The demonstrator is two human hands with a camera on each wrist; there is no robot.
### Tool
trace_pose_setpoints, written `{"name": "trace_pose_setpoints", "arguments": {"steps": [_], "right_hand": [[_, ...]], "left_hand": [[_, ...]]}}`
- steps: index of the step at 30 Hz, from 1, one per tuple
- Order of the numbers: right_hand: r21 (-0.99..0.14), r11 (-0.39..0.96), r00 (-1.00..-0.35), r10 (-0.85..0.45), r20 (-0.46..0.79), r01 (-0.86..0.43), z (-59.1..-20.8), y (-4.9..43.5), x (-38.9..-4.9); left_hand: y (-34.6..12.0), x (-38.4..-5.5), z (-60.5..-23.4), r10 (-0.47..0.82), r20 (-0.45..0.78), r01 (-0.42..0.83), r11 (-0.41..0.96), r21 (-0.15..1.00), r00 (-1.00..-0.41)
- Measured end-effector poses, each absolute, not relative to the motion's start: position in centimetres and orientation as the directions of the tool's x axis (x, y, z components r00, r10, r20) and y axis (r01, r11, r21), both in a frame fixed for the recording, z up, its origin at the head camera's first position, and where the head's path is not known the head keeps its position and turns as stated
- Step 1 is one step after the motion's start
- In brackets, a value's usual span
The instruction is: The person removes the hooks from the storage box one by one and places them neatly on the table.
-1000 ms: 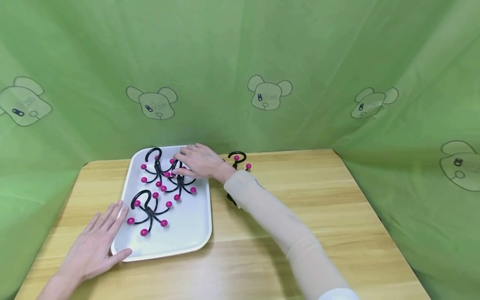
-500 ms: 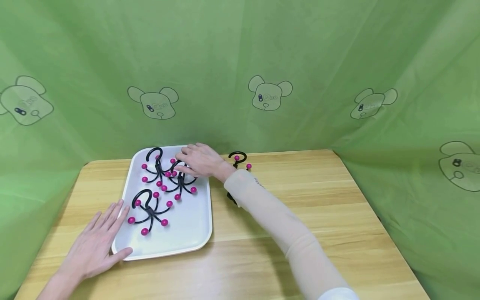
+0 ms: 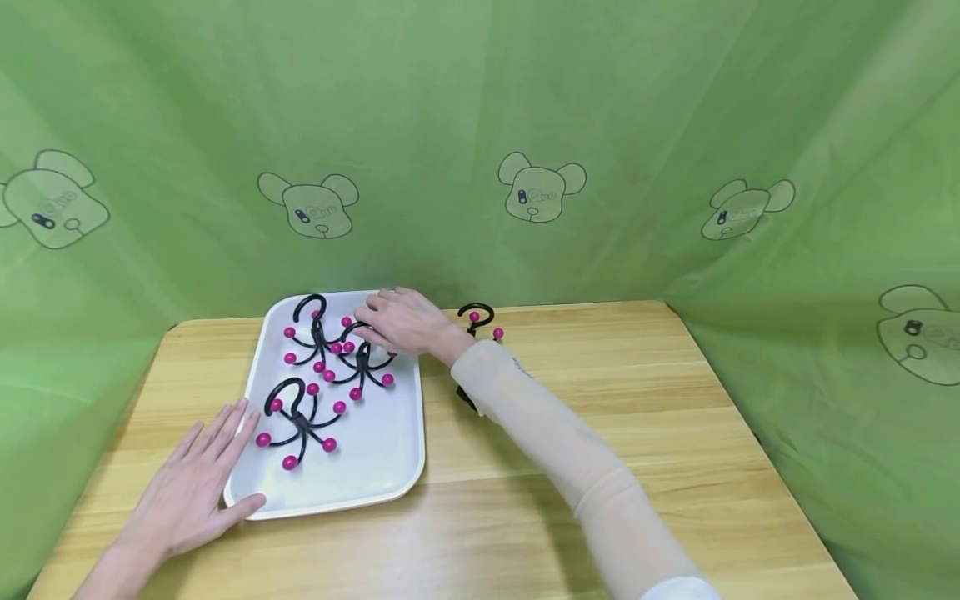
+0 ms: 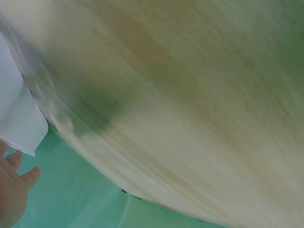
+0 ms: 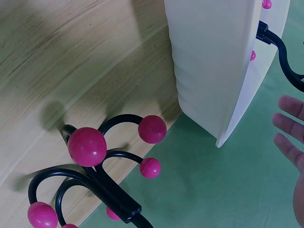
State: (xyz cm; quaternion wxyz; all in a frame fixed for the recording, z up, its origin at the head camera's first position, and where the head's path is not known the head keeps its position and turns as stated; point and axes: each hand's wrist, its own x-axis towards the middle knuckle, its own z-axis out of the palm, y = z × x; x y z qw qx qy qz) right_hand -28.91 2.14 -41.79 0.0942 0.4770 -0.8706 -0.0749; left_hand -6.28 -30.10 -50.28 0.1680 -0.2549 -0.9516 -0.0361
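In the head view, my right hand (image 3: 405,321) reaches over the back right of a white tray (image 3: 375,475). Its thumb and fingers pinch the hook handle of a black claw head massager (image 3: 362,360) with pink ball tips; in the right wrist view, part of that grip falls outside the frame. Beside it lies a second massager (image 3: 317,331), and a third massager (image 3: 301,422) sits nearer the front. My left hand (image 3: 191,492) rests flat with fingers straight along the tray's left edge. The left wrist view catches only some fingertips (image 4: 31,175) near the tray.
Another head massager (image 5: 114,190) lies on the wooden table (image 3: 600,375) right of the tray, partly covered by my right forearm in the head view. A green curtain (image 3: 420,125) with printed bear heads hangs around the back and sides.
My right hand has shifted very slightly right, and a little more of the pinched massager's hook shows. The left hand stays in place.
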Motion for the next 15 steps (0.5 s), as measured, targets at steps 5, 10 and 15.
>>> {"name": "trace_pose_setpoints", "arguments": {"steps": [5,10,15], "right_hand": [[0.236,0.530,-0.522,-0.847,0.099,-0.815,-41.88,2.12,-28.84],[0.229,0.535,-0.526,-0.844,0.105,-0.813,-41.89,2.22,-28.66],[0.224,0.535,-0.519,-0.845,0.131,-0.815,-41.87,2.46,-28.45]], "left_hand": [[-30.17,-6.28,-50.18,0.475,0.336,0.497,0.867,-0.021,-0.814],[-30.13,-6.31,-50.14,0.475,0.338,0.497,0.867,-0.025,-0.812],[-30.09,-6.33,-50.11,0.474,0.338,0.496,0.868,-0.025,-0.813]]}}
